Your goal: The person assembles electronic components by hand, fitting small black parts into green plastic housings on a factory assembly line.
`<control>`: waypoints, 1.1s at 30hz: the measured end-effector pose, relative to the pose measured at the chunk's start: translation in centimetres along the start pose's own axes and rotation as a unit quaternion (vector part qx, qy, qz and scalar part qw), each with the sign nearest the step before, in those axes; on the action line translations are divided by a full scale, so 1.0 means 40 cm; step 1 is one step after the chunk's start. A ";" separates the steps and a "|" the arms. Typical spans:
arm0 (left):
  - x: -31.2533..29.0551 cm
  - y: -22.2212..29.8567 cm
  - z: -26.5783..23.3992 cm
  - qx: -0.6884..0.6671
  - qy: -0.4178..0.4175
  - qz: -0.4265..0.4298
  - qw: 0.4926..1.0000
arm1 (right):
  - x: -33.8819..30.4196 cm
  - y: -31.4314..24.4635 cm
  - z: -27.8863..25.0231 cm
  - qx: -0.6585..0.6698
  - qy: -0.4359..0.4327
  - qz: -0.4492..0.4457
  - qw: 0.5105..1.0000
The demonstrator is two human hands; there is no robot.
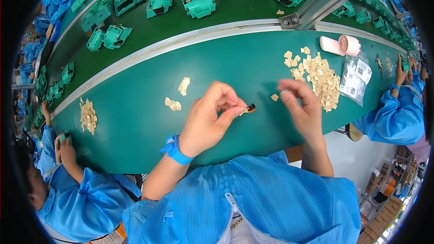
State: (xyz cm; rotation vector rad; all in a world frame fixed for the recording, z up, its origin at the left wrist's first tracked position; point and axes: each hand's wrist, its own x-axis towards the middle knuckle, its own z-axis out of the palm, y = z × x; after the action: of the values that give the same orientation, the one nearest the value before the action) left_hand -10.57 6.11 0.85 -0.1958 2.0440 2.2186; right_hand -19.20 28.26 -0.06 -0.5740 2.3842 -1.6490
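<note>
Small black-and-orange part (252,107) is held above the green tabletop (135,131), pinched between thumb and fingers of the left hand (210,117); a tan scrap (244,110) is seen at the same fingertips. Right hand (304,108) is raised to the right, motion-blurred, half-open with fingers loosely curved; nothing can be made out in its grasp. Single tan piece (275,97) is seen just beside it, and the large tan pile (323,81) is spread near it, farther right. Pink handheld fan (339,45) and clear plastic bag (355,79) are placed beyond the pile. Two tan strips (183,86) are left lying apart, near the left hand. Green housings (199,4) are lined up along the far belt (181,29).
</note>
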 end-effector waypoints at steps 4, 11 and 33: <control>0.010 0.006 0.015 0.058 -0.017 0.040 0.997 | -0.017 -0.009 0.038 0.250 -0.228 0.234 0.912; 0.002 0.017 0.033 0.246 0.036 0.119 0.961 | -0.031 0.029 0.062 0.323 -0.190 0.217 0.901; 0.025 -0.053 0.099 0.138 0.151 0.095 0.974 | -0.058 0.032 0.085 0.278 -0.056 0.152 0.947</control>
State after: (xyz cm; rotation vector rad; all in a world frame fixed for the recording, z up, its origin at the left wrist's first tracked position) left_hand -11.26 10.25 -1.11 -0.3436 2.6081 2.0769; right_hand -16.13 26.70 -2.65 -0.1782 1.6979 -1.9512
